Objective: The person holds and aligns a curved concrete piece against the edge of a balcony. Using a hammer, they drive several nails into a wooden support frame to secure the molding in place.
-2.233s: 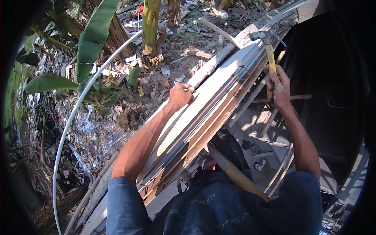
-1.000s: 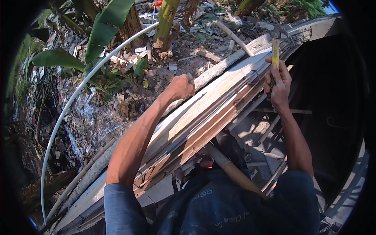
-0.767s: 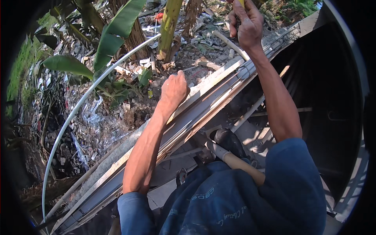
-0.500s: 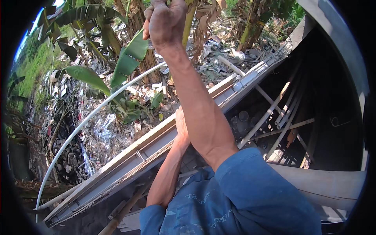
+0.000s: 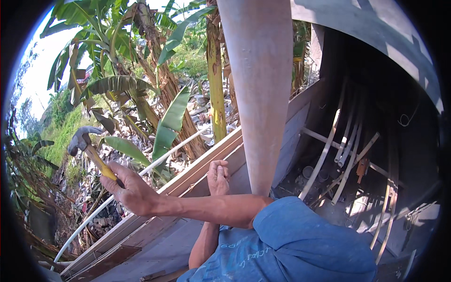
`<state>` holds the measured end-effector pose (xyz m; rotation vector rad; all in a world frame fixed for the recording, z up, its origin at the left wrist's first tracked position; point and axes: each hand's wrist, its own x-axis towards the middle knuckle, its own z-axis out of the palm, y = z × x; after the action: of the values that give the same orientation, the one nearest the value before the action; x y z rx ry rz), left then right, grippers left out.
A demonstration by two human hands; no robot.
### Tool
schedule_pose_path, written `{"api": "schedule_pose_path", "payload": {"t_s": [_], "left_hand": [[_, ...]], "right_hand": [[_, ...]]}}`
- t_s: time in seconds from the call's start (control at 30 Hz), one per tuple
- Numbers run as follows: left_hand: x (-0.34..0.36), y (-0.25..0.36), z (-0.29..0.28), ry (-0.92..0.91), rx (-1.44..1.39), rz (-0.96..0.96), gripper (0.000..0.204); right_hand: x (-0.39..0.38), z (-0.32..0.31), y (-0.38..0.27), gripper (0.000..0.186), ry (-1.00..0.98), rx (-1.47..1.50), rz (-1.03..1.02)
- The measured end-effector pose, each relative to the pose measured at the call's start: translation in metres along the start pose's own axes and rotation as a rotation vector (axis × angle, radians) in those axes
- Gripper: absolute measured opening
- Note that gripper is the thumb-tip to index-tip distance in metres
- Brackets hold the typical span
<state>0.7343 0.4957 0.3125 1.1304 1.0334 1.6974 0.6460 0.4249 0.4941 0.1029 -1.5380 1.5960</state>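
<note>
My right arm reaches across my body to the left. In its closed fist, my right hand (image 5: 134, 190) grips a claw hammer (image 5: 96, 160) by its yellow-and-black handle, the grey metal head tilted up and away. My left hand (image 5: 218, 176) is behind that forearm, fingers curled together just over the inner side of a long wooden plank frame (image 5: 206, 169). What those fingers hold, if anything, is too small to make out. A thin white pipe (image 5: 155, 164) curves along the frame's outer side, passing behind the hammer hand.
A thick pale post (image 5: 258, 94) rises close to my right arm. Several bamboo poles (image 5: 326, 145) lean in the dark space at right. Beyond the frame are banana plants (image 5: 171, 117) and a rubble-strewn slope. A curved pale panel (image 5: 376, 33) spans the upper right.
My right hand has come down and left from the top of the view, and the hammer now shows. My left hand's fingers are now curled above the frame. The view has tilted up.
</note>
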Motion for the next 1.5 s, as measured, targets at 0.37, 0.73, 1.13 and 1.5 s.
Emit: {"api": "schedule_pose_path", "payload": {"t_s": [0.37,0.73,1.13,1.5], "left_hand": [[-0.029,0.086,0.059,-0.081,0.623,0.79,0.076],[-0.036,0.056,0.093,-0.129,0.372,0.47,0.057],[-0.028,0.07,0.091,-0.188,0.538,0.645,0.048],[-0.042,0.104,0.08,-0.188,0.551,0.54,0.058]], "right_hand": [[-0.139,-0.039,-0.121,0.024,-0.313,-0.435,-0.206],[-0.207,-0.054,-0.152,0.039,-0.087,-0.458,-0.049],[-0.367,-0.05,-0.175,0.042,1.131,-0.594,-0.243],[-0.544,-0.036,-0.112,0.028,2.108,-0.309,-0.21]]}}
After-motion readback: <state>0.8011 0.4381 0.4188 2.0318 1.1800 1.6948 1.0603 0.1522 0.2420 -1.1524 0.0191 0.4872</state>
